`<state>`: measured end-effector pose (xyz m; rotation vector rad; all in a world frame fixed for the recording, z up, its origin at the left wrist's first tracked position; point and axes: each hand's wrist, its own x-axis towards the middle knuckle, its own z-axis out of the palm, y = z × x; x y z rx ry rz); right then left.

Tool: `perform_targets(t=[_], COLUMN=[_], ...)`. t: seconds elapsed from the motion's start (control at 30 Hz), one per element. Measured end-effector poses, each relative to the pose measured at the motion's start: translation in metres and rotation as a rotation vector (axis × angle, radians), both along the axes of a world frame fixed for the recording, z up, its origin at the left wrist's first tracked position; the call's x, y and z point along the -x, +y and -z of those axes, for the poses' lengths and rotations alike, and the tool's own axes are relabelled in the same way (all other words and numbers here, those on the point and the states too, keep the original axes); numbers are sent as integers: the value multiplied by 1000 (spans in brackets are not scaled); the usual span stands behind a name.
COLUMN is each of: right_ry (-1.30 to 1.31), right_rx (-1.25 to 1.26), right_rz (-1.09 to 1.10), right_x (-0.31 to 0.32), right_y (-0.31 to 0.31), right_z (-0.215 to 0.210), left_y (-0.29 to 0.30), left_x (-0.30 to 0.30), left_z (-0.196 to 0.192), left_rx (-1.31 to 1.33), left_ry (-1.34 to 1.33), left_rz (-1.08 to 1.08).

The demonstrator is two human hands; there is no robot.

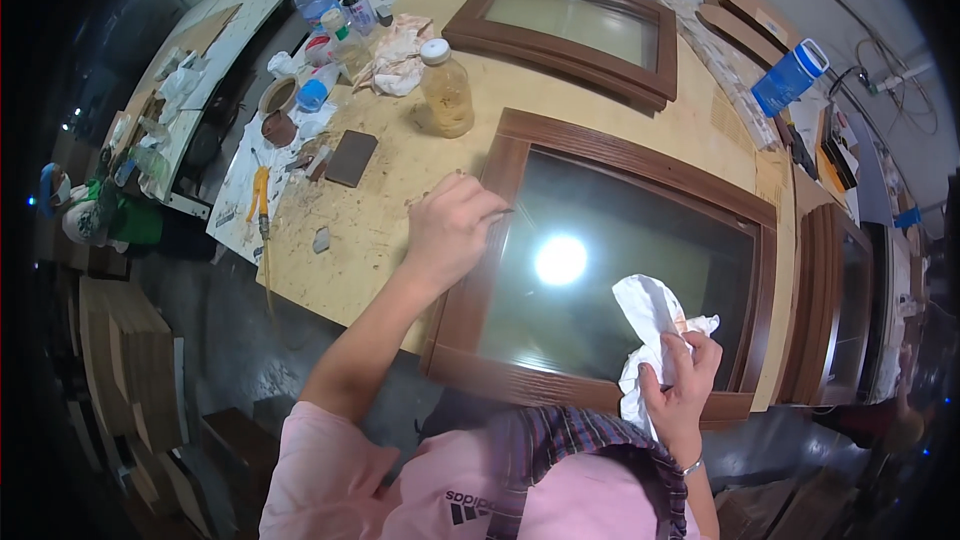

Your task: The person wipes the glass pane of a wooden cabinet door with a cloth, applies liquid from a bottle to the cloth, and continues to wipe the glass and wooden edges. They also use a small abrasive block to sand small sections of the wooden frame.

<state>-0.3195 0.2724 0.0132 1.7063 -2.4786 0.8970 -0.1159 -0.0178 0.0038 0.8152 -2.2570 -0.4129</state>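
Observation:
In front of me lies a brown wooden frame (620,145) with a glass pane (610,240) that mirrors a bright lamp. My left hand (450,230) is closed in a pinch over the frame's left side. A small dark tip shows at its fingertips, too little to name. My right hand (682,380) grips a crumpled white cloth (648,315) with brownish stains, above the lower right part of the glass. A second brown frame with glass (500,2) lies farther back on the worktable (385,220).
Left of the frame are a jar of yellowish liquid (447,95), a dark flat block (351,158), an orange-handled tool (260,195), a brown pot (279,128) and stained rags (400,55). A blue container (790,78) stands at the right. Another framed pane (845,305) is beyond the table's right edge.

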Motion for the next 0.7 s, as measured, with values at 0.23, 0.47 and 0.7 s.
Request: perform_targets(t=[0.23,0.47,0.7], right_ry=[-2,2,9], right_rx=[-4,-2,-9], right_rz=[4,-3,3], right_x=[0,0,1], right_y=[2,1,1], right_z=[-1,-1,-1], left_y=[3,7,5], left_x=[4,3,5], left_z=[4,0,1], left_rx=[29,58,44], left_ry=[27,10,-7], left_rz=[-37,-44,-47])
